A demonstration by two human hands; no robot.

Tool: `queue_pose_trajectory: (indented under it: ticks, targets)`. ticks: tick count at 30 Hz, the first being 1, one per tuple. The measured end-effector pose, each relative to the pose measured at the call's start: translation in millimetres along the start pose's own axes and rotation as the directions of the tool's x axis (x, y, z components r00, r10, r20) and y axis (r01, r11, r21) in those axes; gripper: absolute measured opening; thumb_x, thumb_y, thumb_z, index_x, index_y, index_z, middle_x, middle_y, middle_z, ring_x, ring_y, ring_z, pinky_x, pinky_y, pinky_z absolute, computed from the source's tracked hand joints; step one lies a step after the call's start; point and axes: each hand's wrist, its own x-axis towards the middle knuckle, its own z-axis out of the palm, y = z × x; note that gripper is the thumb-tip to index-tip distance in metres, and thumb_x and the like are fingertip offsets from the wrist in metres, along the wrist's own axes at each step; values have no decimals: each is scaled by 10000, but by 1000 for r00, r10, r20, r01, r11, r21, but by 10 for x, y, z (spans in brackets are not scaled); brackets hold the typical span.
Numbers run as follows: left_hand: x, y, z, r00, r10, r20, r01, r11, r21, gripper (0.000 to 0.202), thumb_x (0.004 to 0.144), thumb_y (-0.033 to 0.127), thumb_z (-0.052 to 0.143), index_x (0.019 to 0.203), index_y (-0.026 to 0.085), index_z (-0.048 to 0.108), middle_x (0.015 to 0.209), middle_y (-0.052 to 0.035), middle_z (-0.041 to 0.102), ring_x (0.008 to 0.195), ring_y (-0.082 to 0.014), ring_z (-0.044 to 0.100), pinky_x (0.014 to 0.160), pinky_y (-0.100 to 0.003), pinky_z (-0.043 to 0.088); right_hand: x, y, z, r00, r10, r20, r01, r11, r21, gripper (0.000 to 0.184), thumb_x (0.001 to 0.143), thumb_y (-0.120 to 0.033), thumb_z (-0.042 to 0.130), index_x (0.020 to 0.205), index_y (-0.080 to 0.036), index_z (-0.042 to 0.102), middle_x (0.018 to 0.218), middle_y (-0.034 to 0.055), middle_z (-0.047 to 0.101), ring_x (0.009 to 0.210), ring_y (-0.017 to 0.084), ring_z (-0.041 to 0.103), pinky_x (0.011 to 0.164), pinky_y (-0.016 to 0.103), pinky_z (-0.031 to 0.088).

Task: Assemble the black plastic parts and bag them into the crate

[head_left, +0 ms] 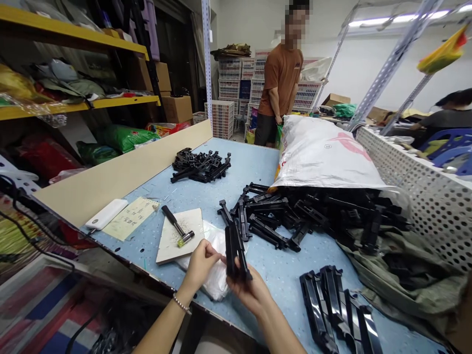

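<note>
My right hand (249, 291) is closed around the lower end of a long black plastic part (234, 250), which it holds upright over the front edge of the blue table (258, 167). Beside it, my left hand (201, 263) pinches the same part, or the clear plastic bag (217, 280) lying under it; I cannot tell which. A large heap of similar black parts (313, 216) spills from a white sack (324, 152) just beyond my hands. Several more black parts (335, 309) lie in a row at the front right.
A small hammer (177, 226) rests on a white board left of my hands, with a paper note (130, 218) and a white power bank (106, 214) further left. A smaller pile of black parts (201, 166) sits at the back. A person in a brown shirt (280, 78) stands behind the table.
</note>
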Motion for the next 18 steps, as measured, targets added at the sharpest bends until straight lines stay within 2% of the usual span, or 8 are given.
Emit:
queue_pose_trajectory:
  ticks: [2, 5, 10, 11, 13, 14, 16, 18]
  targets:
    - [-13, 35, -21, 1000, 10, -18, -9, 999, 50, 261, 633, 258, 667, 659, 210, 412, 582, 77, 468, 548, -100, 431, 560, -220, 342, 112, 45, 64, 1000, -25, -5, 25, 999, -41, 289, 658, -256, 826, 859, -122, 667, 786, 36, 692, 606, 95, 594, 561, 195, 486]
    - [-27, 99, -50, 999, 7, 36, -8, 1000, 26, 263, 627, 212, 643, 631, 212, 380, 559, 86, 432, 538, -94, 404, 553, -214, 321, 194, 47, 102, 1000, -12, 26, 16, 993, -121, 328, 613, -272, 854, 836, -119, 669, 667, 2, 656, 554, 97, 569, 537, 205, 478]
    - [-45, 200, -190, 995, 31, 98, -26, 999, -43, 263, 659, 267, 655, 647, 211, 398, 623, 58, 481, 584, -110, 446, 590, -230, 367, 173, 0, 20, 1000, -14, -6, 13, 989, -148, 363, 584, -296, 869, 818, -112, 662, 653, 4, 644, 551, 99, 562, 553, 221, 487]
    - [-52, 226, -239, 992, 66, 103, -66, 998, 0, 233, 681, 258, 637, 647, 210, 411, 637, 48, 488, 600, -120, 459, 604, -240, 380, 158, 4, -19, 1000, -17, -12, 15, 989, -146, 368, 583, -300, 870, 824, -116, 661, 654, -1, 639, 555, 96, 560, 558, 221, 490]
    - [-63, 293, -343, 975, 172, 142, -199, 959, 204, 130, 725, 180, 561, 643, 204, 462, 681, 15, 523, 662, -148, 500, 652, -269, 404, 144, 22, -95, 1000, -25, -19, 22, 990, -142, 365, 584, -309, 870, 817, -126, 657, 653, -11, 626, 554, 87, 546, 561, 219, 492]
    - [-59, 338, -390, 961, 208, 182, -261, 901, 347, 114, 731, 127, 522, 644, 199, 503, 712, -6, 550, 702, -165, 524, 682, -287, 413, 150, 29, -121, 999, -34, -22, 31, 990, -138, 360, 582, -317, 871, 801, -131, 654, 652, -14, 620, 553, 85, 541, 559, 219, 492]
    - [-7, 463, -463, 942, 215, 256, -328, 745, 581, 204, 718, 34, 471, 666, 189, 593, 777, -45, 604, 793, -199, 567, 742, -322, 424, 184, 24, -116, 998, -62, -22, 58, 990, -132, 353, 577, -331, 873, 766, -140, 644, 654, -14, 615, 562, 86, 538, 562, 221, 494]
    - [142, 656, -499, 947, 174, 269, -315, 658, 684, 245, 714, -8, 486, 682, 175, 646, 783, -70, 637, 839, -225, 600, 769, -341, 436, 219, -17, -23, 996, -91, -9, 89, 986, -142, 353, 569, -332, 877, 751, -144, 640, 656, -11, 614, 579, 92, 543, 572, 226, 496]
